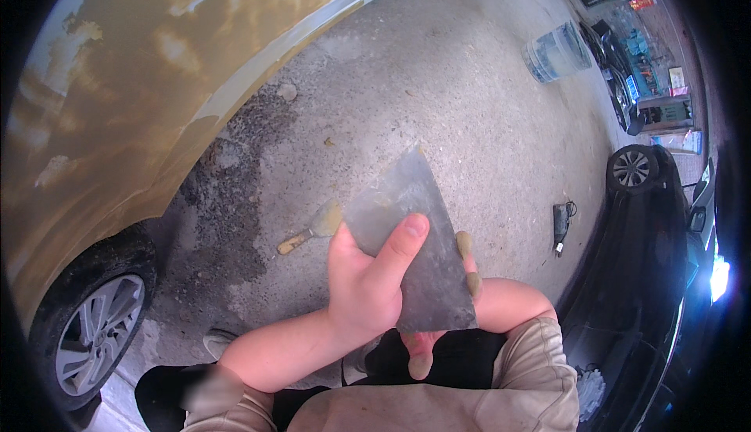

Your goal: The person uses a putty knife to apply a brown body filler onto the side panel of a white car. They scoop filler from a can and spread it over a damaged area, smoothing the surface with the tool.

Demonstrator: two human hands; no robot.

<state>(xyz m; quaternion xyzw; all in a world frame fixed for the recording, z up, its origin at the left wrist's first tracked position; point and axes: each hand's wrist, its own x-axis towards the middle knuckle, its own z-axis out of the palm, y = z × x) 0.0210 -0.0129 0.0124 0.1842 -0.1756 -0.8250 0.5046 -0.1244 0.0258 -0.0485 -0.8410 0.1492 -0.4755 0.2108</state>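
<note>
A flat, dull grey sheet [426, 275], sandpaper by its look, is held in front of me by both hands. My left hand [368, 279] is closed on its left side, with the thumb lying across the upper face and the other fingers hidden beneath. From below and to the right, my right hand [471, 269] grips the sheet. Its fingertips, coated pale tan, curl over the right edge, and its thumb shows under the lower edge. Left of the sheet, a putty knife [295, 242] with a wooden handle lies on the floor, touched by neither hand.
A car body panel [141, 80] with tan filler patches rises at the left, above a wheel [102, 334]. A bucket [558, 52] stands far right. A black power tool [559, 228] lies near a dark car [618, 283]. Dark stains mark the concrete floor [368, 80].
</note>
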